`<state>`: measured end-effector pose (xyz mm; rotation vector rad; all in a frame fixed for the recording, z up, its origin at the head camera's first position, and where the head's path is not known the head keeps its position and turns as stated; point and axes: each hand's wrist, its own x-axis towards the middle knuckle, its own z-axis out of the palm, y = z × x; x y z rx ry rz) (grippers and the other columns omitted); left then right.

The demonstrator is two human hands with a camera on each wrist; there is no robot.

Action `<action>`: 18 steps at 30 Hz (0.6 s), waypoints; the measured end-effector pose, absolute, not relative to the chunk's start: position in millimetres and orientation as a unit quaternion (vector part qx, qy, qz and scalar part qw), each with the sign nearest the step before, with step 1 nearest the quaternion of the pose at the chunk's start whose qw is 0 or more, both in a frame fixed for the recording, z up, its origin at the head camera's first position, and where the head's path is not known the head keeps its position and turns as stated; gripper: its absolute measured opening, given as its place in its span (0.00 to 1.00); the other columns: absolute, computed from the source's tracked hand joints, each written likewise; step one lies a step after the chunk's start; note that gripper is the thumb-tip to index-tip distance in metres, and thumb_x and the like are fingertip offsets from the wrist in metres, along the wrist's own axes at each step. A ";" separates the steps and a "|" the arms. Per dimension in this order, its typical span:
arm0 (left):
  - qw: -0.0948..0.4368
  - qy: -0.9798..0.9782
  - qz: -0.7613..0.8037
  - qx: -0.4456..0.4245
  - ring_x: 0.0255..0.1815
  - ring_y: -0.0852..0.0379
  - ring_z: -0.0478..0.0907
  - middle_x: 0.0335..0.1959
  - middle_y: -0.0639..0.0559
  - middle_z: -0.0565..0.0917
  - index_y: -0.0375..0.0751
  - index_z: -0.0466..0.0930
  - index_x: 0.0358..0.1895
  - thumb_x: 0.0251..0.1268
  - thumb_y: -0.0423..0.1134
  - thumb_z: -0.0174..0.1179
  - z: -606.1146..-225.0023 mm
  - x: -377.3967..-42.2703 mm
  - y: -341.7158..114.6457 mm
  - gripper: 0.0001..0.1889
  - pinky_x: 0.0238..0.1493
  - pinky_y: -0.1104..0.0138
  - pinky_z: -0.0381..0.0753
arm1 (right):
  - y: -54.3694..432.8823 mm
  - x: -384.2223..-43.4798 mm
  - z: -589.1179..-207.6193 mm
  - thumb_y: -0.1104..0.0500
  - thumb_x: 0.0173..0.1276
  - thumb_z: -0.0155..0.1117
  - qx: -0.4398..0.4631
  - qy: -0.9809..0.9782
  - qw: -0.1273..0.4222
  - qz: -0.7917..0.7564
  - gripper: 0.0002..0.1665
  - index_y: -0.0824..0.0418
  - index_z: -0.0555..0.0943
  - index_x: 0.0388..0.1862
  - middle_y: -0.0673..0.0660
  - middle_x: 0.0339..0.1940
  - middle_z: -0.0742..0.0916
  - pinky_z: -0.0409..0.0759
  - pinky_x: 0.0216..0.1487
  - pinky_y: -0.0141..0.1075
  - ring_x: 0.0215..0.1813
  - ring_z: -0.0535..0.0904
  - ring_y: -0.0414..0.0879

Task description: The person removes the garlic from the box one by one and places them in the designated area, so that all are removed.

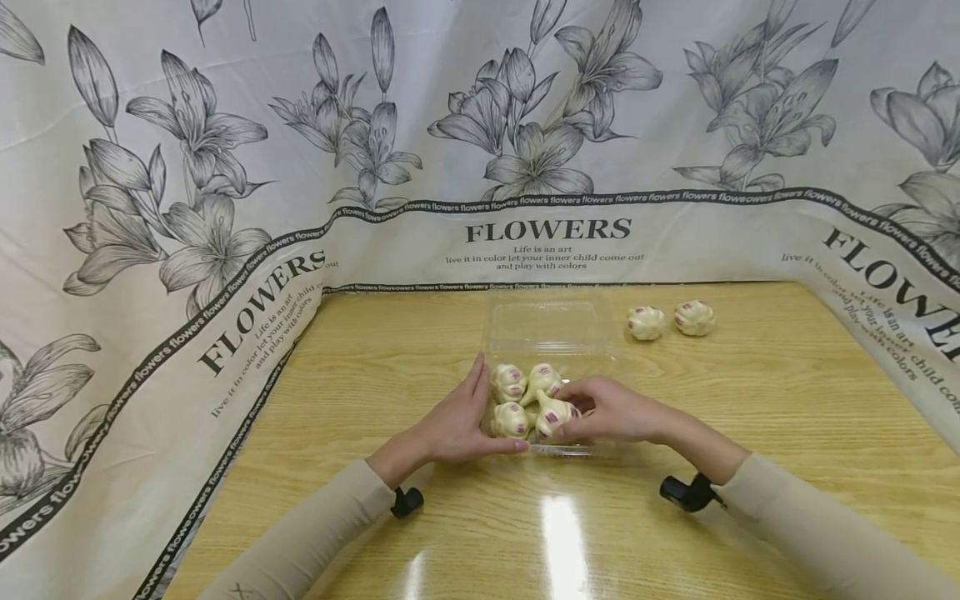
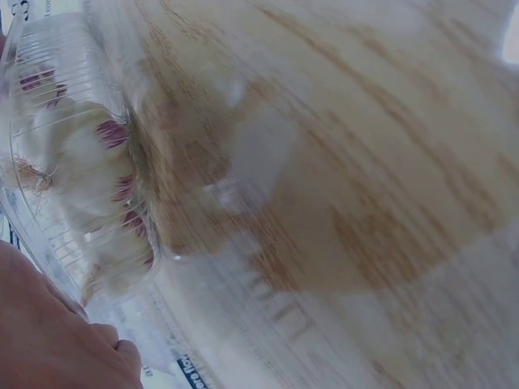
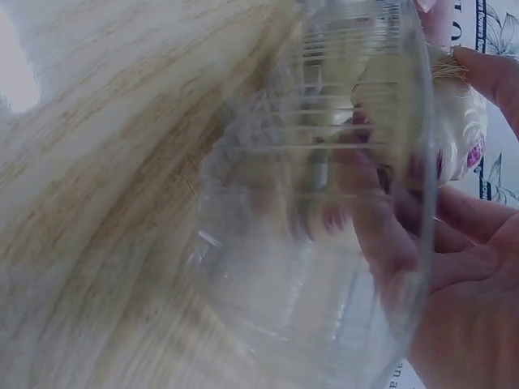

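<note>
A clear plastic clamshell box (image 1: 570, 451) stands on the table with its lid (image 1: 536, 325) folded back. Inside it are several garlic bulbs, cream with purple marks, such as this one (image 1: 510, 419). My right hand (image 1: 611, 408) pinches a garlic bulb (image 1: 553, 414) between thumb and fingers over the box's right half; in the right wrist view the bulb (image 3: 464, 130) shows partly behind the clear wall. Against the box's left side rests my left hand (image 1: 457, 421), fingers straight along the wall and thumb along the front edge. The left wrist view shows bulbs (image 2: 81, 162) through the plastic.
Two more garlic bulbs lie on the wooden table (image 1: 390, 350) at the back right, one bulb (image 1: 645, 323) left of the other (image 1: 694, 317). A white flower-printed cloth (image 1: 547, 242) borders the table at the back and both sides.
</note>
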<state>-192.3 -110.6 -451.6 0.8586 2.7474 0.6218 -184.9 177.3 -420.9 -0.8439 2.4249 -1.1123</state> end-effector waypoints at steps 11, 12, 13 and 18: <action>0.095 0.929 0.209 0.291 0.83 0.40 0.45 0.84 0.38 0.28 0.33 0.28 0.82 0.54 0.81 0.58 -451.9 -192.4 -110.5 0.72 0.80 0.56 0.55 | 190.6 -187.0 -411.8 0.50 0.64 0.75 -0.298 0.863 0.125 -0.389 0.30 0.67 0.83 0.59 0.56 0.51 0.89 0.85 0.56 0.43 0.52 0.85 0.49; 0.094 0.929 0.209 0.291 0.83 0.40 0.45 0.84 0.38 0.28 0.33 0.28 0.82 0.55 0.80 0.58 -451.9 -192.5 -110.5 0.72 0.80 0.56 0.55 | 192.2 -187.1 -411.3 0.50 0.64 0.75 -0.296 0.865 0.120 -0.387 0.29 0.66 0.84 0.58 0.55 0.50 0.89 0.85 0.56 0.42 0.51 0.85 0.48; 0.093 0.929 0.208 0.292 0.83 0.40 0.46 0.84 0.37 0.28 0.33 0.28 0.82 0.55 0.80 0.58 -452.0 -192.6 -110.5 0.71 0.80 0.55 0.55 | 193.9 -187.0 -410.4 0.50 0.63 0.75 -0.294 0.867 0.114 -0.385 0.28 0.65 0.84 0.58 0.54 0.49 0.89 0.85 0.56 0.41 0.50 0.85 0.47; 0.092 0.930 0.201 0.293 0.83 0.40 0.46 0.84 0.37 0.28 0.32 0.28 0.82 0.55 0.81 0.57 -452.0 -192.8 -111.0 0.71 0.80 0.56 0.56 | 203.2 -185.4 -403.9 0.51 0.62 0.77 -0.280 0.873 0.098 -0.386 0.28 0.67 0.85 0.56 0.54 0.48 0.89 0.85 0.55 0.40 0.50 0.85 0.46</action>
